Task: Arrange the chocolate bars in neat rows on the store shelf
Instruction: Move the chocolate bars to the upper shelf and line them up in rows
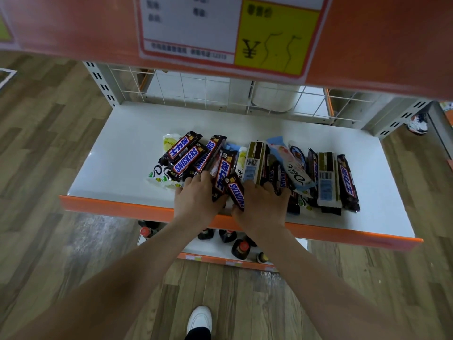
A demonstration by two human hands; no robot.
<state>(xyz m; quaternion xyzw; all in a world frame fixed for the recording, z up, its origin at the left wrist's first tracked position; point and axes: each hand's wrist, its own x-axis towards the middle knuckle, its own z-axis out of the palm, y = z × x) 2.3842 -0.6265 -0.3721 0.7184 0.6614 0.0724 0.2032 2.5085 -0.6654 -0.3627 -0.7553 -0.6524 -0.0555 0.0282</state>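
1. My left hand (196, 197) lies flat with spread fingers on the chocolate bars (257, 168) on the white shelf (110, 155).
2. My right hand (262, 204) grips a Snickers bar (237, 192), which points away from me, tilted left.

We see glossy plastic wrappers on the chocolate bars (186, 157), a smooth matt white shelf (117, 153) with painted metal uprights (103, 82), wire mesh backing (196, 87), and wood-grain flooring (36, 143).
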